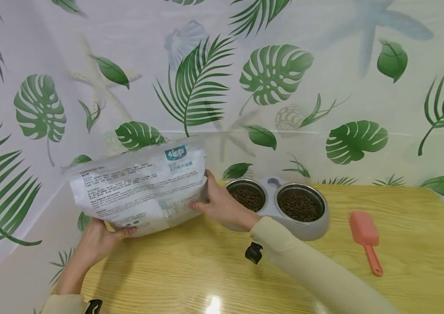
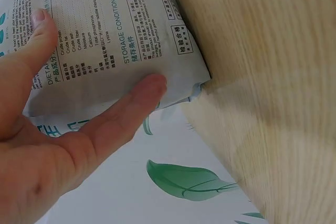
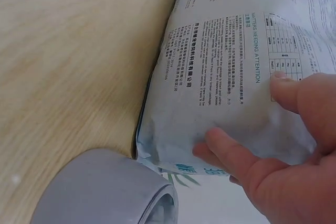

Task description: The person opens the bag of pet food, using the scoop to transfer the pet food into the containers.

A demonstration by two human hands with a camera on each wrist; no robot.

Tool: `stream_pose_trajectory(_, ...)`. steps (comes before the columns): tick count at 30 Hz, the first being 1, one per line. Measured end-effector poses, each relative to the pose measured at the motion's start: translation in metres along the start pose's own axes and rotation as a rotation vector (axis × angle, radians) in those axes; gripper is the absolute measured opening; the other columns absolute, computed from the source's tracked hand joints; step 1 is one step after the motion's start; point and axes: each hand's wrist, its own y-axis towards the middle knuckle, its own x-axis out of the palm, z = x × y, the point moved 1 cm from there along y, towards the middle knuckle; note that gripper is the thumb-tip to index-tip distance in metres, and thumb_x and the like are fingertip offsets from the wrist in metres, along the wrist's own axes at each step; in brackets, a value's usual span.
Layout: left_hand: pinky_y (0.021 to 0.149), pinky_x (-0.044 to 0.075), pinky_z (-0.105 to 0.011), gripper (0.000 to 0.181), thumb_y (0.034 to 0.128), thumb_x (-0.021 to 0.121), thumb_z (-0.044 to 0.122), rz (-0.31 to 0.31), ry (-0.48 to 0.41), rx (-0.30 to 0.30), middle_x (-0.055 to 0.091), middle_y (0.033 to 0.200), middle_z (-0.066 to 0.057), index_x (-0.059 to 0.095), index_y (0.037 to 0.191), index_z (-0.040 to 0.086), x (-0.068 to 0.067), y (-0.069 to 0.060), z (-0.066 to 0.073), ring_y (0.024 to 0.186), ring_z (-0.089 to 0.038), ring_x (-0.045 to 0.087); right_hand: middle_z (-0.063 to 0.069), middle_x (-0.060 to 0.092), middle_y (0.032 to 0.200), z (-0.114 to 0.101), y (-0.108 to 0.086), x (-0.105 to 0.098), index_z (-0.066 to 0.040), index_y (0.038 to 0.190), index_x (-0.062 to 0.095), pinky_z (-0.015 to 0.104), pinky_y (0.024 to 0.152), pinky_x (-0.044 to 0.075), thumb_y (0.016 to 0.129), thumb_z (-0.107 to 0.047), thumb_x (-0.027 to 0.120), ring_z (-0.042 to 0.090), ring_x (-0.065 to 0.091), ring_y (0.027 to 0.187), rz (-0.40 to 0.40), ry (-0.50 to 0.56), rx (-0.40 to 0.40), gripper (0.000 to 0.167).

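Observation:
A silvery-white pet food bag (image 1: 139, 187) with printed text and a teal "4Legs" label is held tilted at the back left of the table. My left hand (image 1: 98, 242) grips its lower left end, with the thumb on the printed face. At the bag's right end my right hand (image 1: 222, 200) holds on, its thumb also on the face. In the left wrist view, the left hand (image 2: 63, 150) has a finger stretched along the bag's side (image 2: 121, 51). The right wrist view shows the right hand (image 3: 283, 166) against the bag (image 3: 220, 77), beside the grey bowl stand (image 3: 100, 192).
Right of the bag, a grey double bowl stand (image 1: 270, 209) carries two metal bowls of brown kibble (image 1: 300, 205). A pink scoop (image 1: 364, 231) lies farther right on the wooden table (image 1: 190, 270). Leaf-patterned sheeting (image 1: 214, 144) borders the table's back and left side.

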Motion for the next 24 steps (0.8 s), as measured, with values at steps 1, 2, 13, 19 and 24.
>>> stream_pose_trajectory(1, 0.099, 0.044, -0.065, 0.085, 0.083, 0.086, 0.024, -0.008, -0.004, -0.018, 0.058, 0.131, -0.021, 0.034, 0.148, 0.006, 0.0, 0.002, -0.002, 0.119, -0.042, 0.056, 0.013, 0.047, 0.155, 0.001, 0.003, 0.0, -0.017, 0.165, 0.002, 0.048, 0.125, 0.03, 0.097, -0.023, 0.072, 0.026, 0.044, 0.146, -0.004, 0.005, 0.003, 0.097)
stream_pose_trajectory(2, 0.102, 0.042, -0.069, 0.088, 0.0837, 0.086, 0.025, -0.016, -0.013, -0.034, 0.053, 0.136, -0.024, 0.031, 0.149, 0.006, 0.0, 0.004, -0.003, 0.126, -0.047, 0.052, 0.014, 0.047, 0.155, 0.001, 0.006, 0.0, -0.016, 0.165, 0.001, 0.048, 0.125, 0.03, 0.097, -0.023, 0.072, 0.027, 0.044, 0.146, -0.003, -0.005, 0.005, 0.098)
stream_pose_trajectory(13, 0.111, 0.03, -0.073, 0.085, 0.0867, 0.083, 0.018, -0.003, -0.093, 0.02, 0.038, 0.145, -0.026, 0.027, 0.149, 0.006, 0.015, 0.023, -0.002, 0.14, -0.047, 0.036, 0.024, 0.045, 0.157, 0.012, 0.011, -0.013, -0.009, 0.165, 0.003, 0.05, 0.119, 0.04, 0.097, -0.032, 0.073, 0.035, 0.053, 0.139, 0.04, -0.081, 0.102, 0.101)
stream_pose_trajectory(19, 0.102, 0.048, -0.067, 0.099, 0.0983, 0.071, 0.029, -0.102, -0.144, -0.059, 0.005, 0.161, -0.035, -0.002, 0.162, 0.009, 0.02, 0.01, 0.003, 0.145, -0.057, 0.025, 0.03, 0.055, 0.144, 0.022, -0.015, -0.019, -0.005, 0.164, -0.007, 0.05, 0.105, 0.05, 0.099, -0.036, 0.069, 0.035, 0.07, 0.103, -0.008, -0.127, 0.161, 0.106)
stream_pose_trajectory(24, 0.11, 0.037, -0.07, 0.118, 0.0999, 0.066, 0.042, -0.228, -0.088, -0.225, -0.012, 0.162, -0.042, -0.028, 0.156, -0.003, 0.022, -0.016, 0.008, 0.145, -0.067, 0.013, 0.025, 0.03, 0.165, 0.025, -0.051, -0.022, -0.005, 0.165, -0.001, 0.051, 0.109, 0.049, 0.101, -0.033, 0.066, 0.036, 0.066, 0.122, -0.044, -0.153, 0.096, 0.097)
